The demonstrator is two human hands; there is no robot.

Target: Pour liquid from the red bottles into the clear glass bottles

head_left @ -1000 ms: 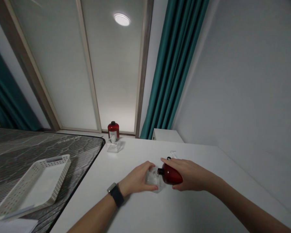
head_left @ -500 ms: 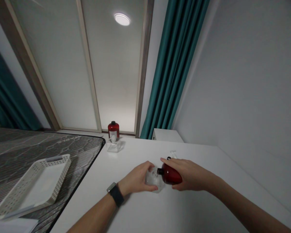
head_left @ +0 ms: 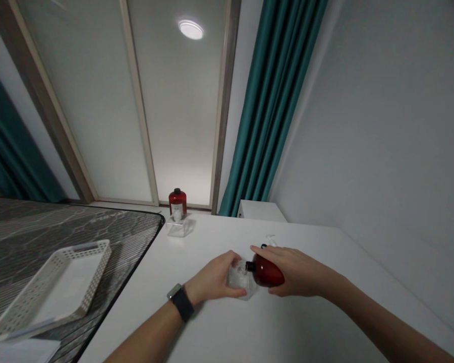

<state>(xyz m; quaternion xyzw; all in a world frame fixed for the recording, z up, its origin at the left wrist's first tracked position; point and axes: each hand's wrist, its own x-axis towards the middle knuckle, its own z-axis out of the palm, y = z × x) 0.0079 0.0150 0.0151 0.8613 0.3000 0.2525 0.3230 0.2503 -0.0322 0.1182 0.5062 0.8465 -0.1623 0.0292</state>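
My right hand (head_left: pixel 293 272) is wrapped round a dark red bottle (head_left: pixel 268 272), which lies tilted on its side with its black neck (head_left: pixel 250 266) pointing left. That neck is over the mouth of a clear bottle (head_left: pixel 242 281) standing on the white table. Thumb and fingers of my left hand (head_left: pixel 221 277) grip the clear bottle from the left. Whether liquid is flowing between the two cannot be made out. Just beyond my right hand, a small black ring-like part (head_left: pixel 264 246) and a pale clear piece (head_left: pixel 271 239) show, partly hidden.
Toward the far left of the white table (head_left: pixel 212 327) stand another red bottle (head_left: pixel 177 201) with a black cap and a clear bottle (head_left: pixel 177 228) in front of it. A white perforated basket (head_left: pixel 56 287) rests on the grey surface at left. A wall borders the right.
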